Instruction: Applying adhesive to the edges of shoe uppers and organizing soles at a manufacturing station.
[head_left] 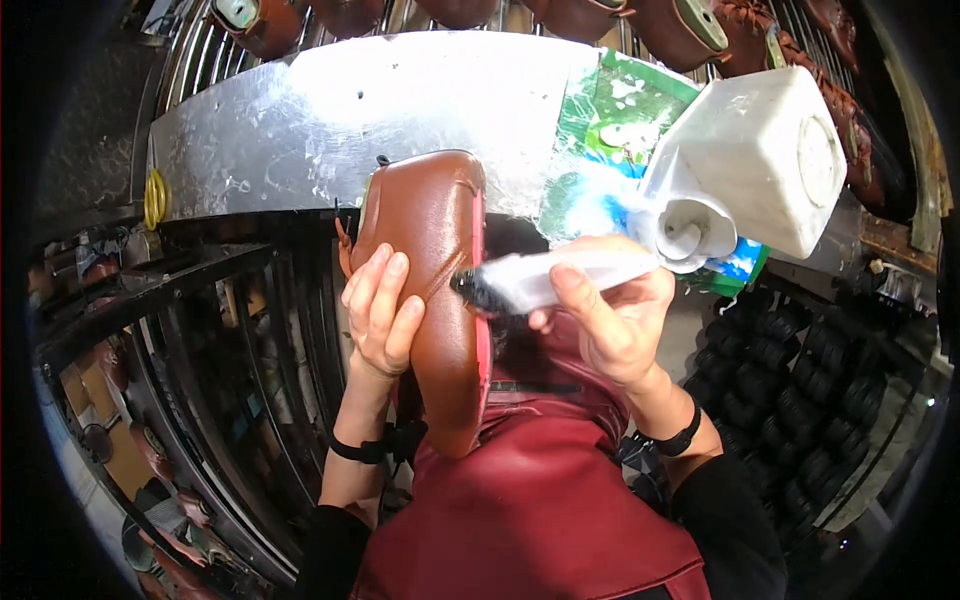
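- The left hand (383, 312) lies flat against the brown leather side of a shoe (430, 290), fingers together and pointing up, thumb side tucked toward the sole edge. It holds the shoe up on its heel rather than pinching it.
- The right hand (608, 318) is closed around a glue-caked brush (545, 282), thumb on top and fingers curled below. The dark bristles sit just off the fingertips, touching the pink edge of the shoe's sole.
- The shoe stands between the two hands, toe up, its lower end down against the dark red apron (530, 500) near both wrists.
- Just beyond the right hand's knuckles a white plastic jug (760, 165) lies tipped on its side, open spout toward the brush handle. It rests on a green sheet at the end of a metal table (300, 120) smeared with dried white glue, above both hands.
- To do this stroke well, I judge the left palm should stay broad on the leather so the shoe does not rock as the bristles push sideways.
- The brush looks best kept on the sole rim alone; the brown leather is right beside the bristles and a slip would mark it.
- A light load on the bristles seems wise, since the shoe is upright and surplus could run down toward the apron.
- More brown shoes hang on a rack beyond the table, well apart from either hand.
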